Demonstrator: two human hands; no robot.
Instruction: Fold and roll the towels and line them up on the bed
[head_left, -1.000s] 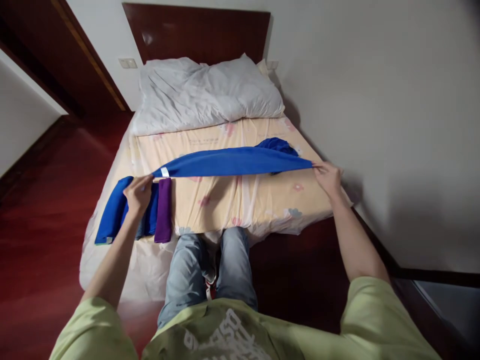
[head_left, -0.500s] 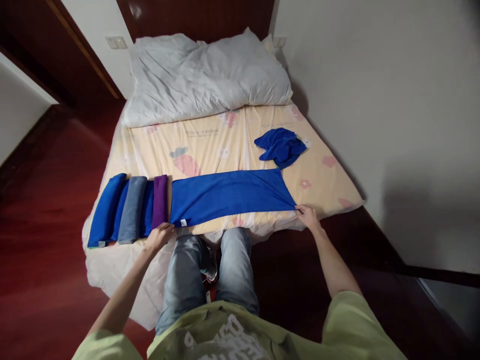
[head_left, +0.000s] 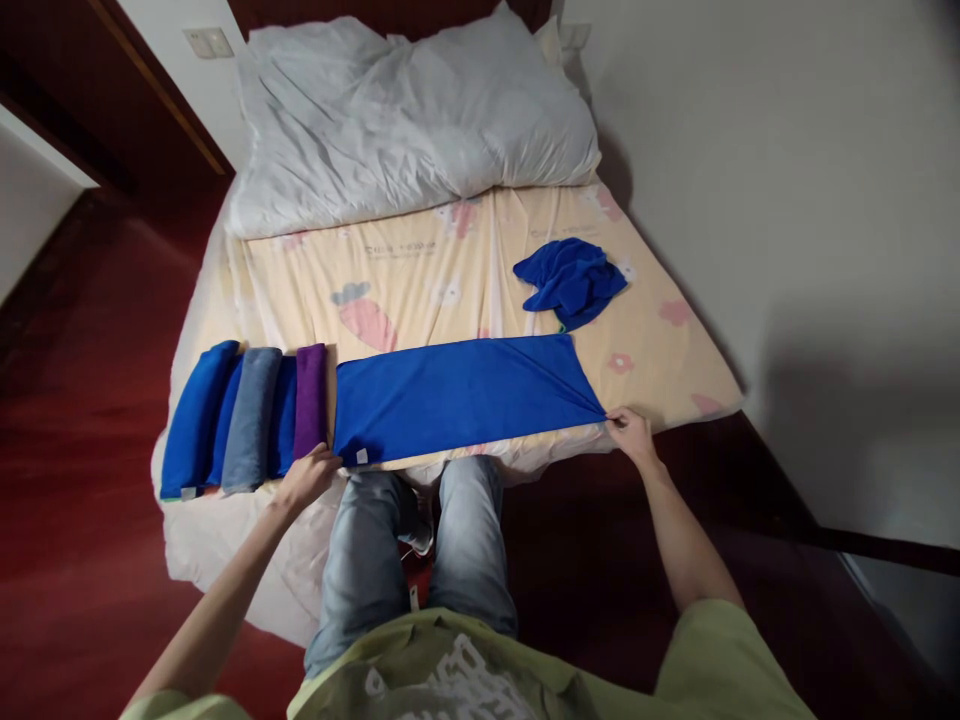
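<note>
A blue towel [head_left: 465, 395] lies spread as a long flat strip near the front edge of the bed, a small white tag at its near left corner. My left hand [head_left: 309, 475] pinches that near left corner. At the other end, my right hand [head_left: 632, 435] grips the near right corner, and creases fan out from its fingertips. Just left of the towel a purple rolled towel [head_left: 310, 400] lies beside my left hand. Further left are a grey rolled towel [head_left: 251, 420] and several blue rolled towels [head_left: 196, 420], side by side.
A crumpled blue towel [head_left: 571, 282] sits beyond the strip's right end. A large pale pillow [head_left: 412, 120] covers the head of the bed. The bed sheet [head_left: 442, 290] has a carrot print. A wall [head_left: 787, 200] stands on the right.
The towel's near edge is pulled straighter between my two hands, which have moved slightly apart. The whole view has tilted down a little.
</note>
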